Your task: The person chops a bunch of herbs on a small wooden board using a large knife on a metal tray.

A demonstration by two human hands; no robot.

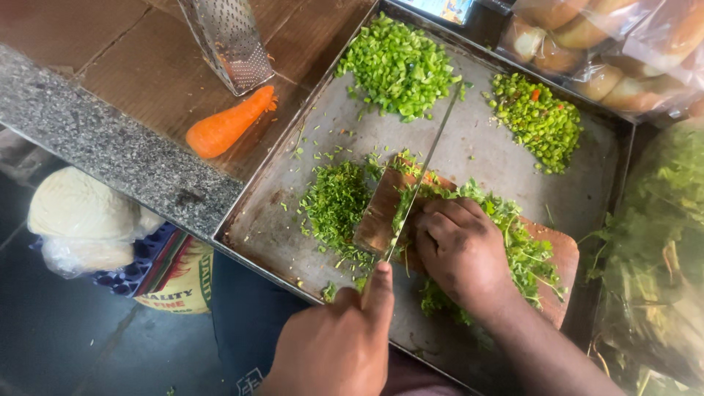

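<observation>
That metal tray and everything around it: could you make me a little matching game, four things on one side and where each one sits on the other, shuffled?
Things:
1. carrot
2. grater
3. knife
4. bread rolls

Places:
A. in clear bags beyond the far right corner of the tray
B. held in the left hand, blade over the leafy herbs that the right hand presses to the wooden board
C. lying on the brown surface left of the tray
D. standing just behind the carrot, at the top edge of the view

Pairs: 1-C, 2-D, 3-B, 4-A
</observation>
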